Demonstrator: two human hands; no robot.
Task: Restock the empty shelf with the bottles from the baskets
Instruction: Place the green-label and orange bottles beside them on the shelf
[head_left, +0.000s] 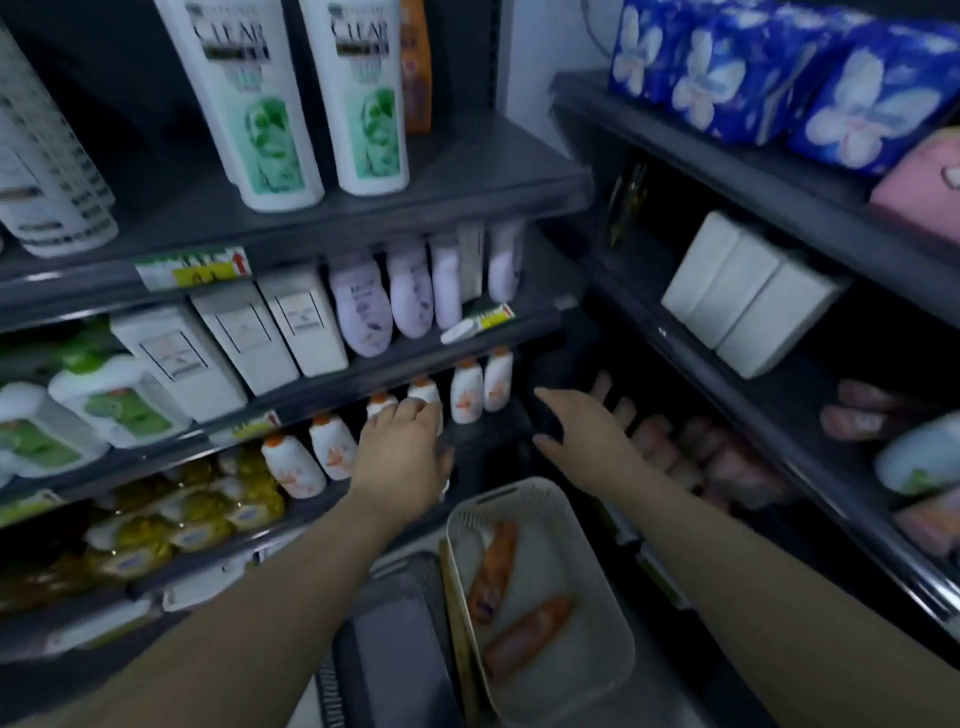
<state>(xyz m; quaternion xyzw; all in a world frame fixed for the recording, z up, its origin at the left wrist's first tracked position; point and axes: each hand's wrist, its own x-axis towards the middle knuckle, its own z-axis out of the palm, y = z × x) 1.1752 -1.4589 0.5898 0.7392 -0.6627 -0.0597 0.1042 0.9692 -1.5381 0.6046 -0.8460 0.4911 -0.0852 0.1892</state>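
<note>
Dark shelf (489, 437) with orange-capped bottles (467, 396)

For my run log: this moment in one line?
left hand grips white orange-capped bottle | right hand open | white plastic basket: two orange bottles

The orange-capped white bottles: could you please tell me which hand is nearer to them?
Left. The left hand is on the orange-capped white bottles; the right hand hovers to their right.
</note>
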